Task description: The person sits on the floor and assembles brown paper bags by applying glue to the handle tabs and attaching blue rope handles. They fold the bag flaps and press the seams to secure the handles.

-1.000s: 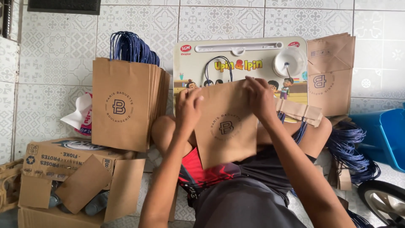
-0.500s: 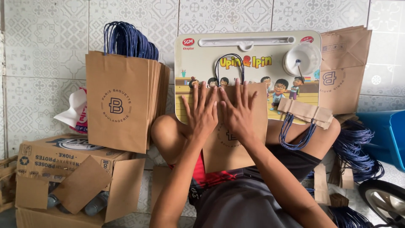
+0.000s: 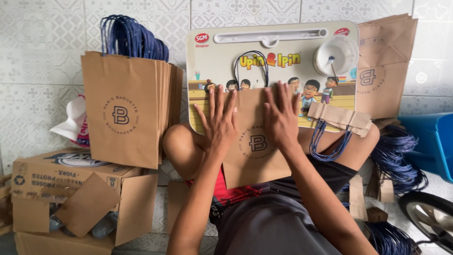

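A brown paper bag (image 3: 255, 160) with a round dark logo lies flat on a colourful cartoon lap tray (image 3: 212, 61) resting across my knees. My left hand (image 3: 220, 123) presses flat on the bag's upper left, fingers spread. My right hand (image 3: 281, 115) presses flat on its upper right, fingers together. A dark blue cord handle (image 3: 250, 63) loops up from the bag's top edge onto the tray. Neither hand grips anything.
A stack of upright finished brown bags (image 3: 125, 108) with blue handles stands at left on an open cardboard box (image 3: 52, 179). A folded paper strip with blue cords (image 3: 337, 120) lies on the tray's right. Flat brown bags (image 3: 387, 66) lean on the tiled wall; blue cords (image 3: 396, 160) and a blue bin (image 3: 434, 141) sit right.
A second ago my hands held the bag by its top, folding it. They have since laid it flat on the tray and now press down on it with open palms.
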